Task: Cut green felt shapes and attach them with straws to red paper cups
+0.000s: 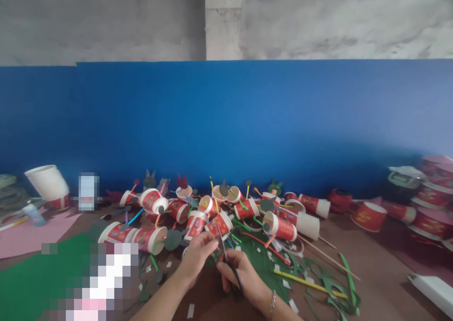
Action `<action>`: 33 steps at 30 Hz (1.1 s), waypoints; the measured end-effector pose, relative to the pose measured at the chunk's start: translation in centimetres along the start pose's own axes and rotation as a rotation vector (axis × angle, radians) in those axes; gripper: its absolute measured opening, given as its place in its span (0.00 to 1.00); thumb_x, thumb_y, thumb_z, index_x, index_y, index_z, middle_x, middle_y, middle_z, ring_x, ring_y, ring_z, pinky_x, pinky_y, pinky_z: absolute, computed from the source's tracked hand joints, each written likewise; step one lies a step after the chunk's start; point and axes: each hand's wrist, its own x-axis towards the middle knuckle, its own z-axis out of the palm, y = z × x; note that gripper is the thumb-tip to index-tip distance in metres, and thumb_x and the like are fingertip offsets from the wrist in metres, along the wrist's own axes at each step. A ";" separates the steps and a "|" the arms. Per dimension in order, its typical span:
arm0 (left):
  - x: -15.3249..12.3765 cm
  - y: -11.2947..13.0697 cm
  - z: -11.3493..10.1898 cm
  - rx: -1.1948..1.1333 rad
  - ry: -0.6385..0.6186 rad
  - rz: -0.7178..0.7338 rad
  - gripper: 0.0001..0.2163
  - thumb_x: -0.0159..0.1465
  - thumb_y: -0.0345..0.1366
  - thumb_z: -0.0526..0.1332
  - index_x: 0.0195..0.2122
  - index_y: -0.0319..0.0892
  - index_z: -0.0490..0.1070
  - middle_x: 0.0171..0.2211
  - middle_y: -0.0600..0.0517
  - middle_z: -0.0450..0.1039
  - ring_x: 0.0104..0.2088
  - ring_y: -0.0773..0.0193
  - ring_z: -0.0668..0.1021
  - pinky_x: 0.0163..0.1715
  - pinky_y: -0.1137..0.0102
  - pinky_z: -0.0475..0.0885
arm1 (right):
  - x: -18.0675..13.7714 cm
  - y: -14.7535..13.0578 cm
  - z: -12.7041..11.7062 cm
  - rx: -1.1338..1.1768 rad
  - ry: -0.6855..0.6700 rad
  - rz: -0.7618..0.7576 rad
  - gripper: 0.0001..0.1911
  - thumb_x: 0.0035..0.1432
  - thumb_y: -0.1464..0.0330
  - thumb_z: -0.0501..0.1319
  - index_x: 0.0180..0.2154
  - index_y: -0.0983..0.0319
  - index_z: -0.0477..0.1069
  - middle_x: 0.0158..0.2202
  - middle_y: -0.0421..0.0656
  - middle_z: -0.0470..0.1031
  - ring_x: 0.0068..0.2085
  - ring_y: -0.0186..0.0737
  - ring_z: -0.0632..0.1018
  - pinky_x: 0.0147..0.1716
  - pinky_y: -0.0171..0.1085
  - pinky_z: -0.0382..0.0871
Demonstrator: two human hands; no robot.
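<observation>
My right hand [242, 274] is closed around a pair of black-handled scissors [226, 257], blades pointing up and away from me. My left hand [198, 255] is pinched on a small piece of green paper [212, 259] right beside the blades. Both hands hover over a brown table [382, 283] strewn with green paper scraps [329, 288]. Just beyond them lies a heap of red-and-white paper cups [219, 217], most on their sides, with coloured sticks and dark green cut-out shapes stuck in them.
A green sheet [38, 278] and a pink sheet [28, 233] lie at left, near an upright white cup [47, 184]. More red cups and bowls [432, 198] stand at right. A yellow stick [304, 283] and a wooden skewer [329, 257] lie by my right hand. A blue wall panel [226, 122] runs behind.
</observation>
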 end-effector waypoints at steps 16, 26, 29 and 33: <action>0.3 0.3 -1.0 -0.086 -0.146 -0.085 0.08 0.50 0.36 0.65 0.24 0.37 0.69 0.23 0.52 0.73 0.23 0.67 0.73 0.25 0.73 0.62 | 0.0 0.4 -0.4 0.009 -0.048 0.027 0.18 0.46 0.55 0.63 0.26 0.63 0.64 0.11 0.33 0.65 0.12 0.27 0.64 0.13 0.26 0.53; 0.2 1.1 -1.6 -0.104 -0.185 -0.141 0.06 0.48 0.33 0.65 0.24 0.36 0.70 0.25 0.49 0.75 0.26 0.67 0.74 0.28 0.74 0.65 | -0.2 0.2 -0.6 0.001 -0.116 0.022 0.16 0.49 0.58 0.60 0.24 0.64 0.64 0.10 0.34 0.65 0.11 0.26 0.63 0.13 0.26 0.51; 0.1 1.5 -1.7 -0.104 -0.194 -0.148 0.06 0.46 0.32 0.65 0.23 0.36 0.70 0.24 0.49 0.75 0.24 0.68 0.73 0.27 0.74 0.64 | -0.2 0.2 -0.8 -0.003 -0.141 0.031 0.14 0.49 0.59 0.60 0.23 0.64 0.64 0.10 0.34 0.65 0.11 0.26 0.63 0.13 0.26 0.53; 0.0 1.6 -1.7 -0.139 -0.201 -0.173 0.05 0.45 0.31 0.65 0.21 0.36 0.70 0.23 0.48 0.76 0.24 0.68 0.73 0.26 0.74 0.64 | -0.2 0.3 -1.0 -0.023 -0.145 0.056 0.16 0.48 0.58 0.61 0.23 0.64 0.64 0.10 0.33 0.64 0.11 0.26 0.63 0.13 0.26 0.53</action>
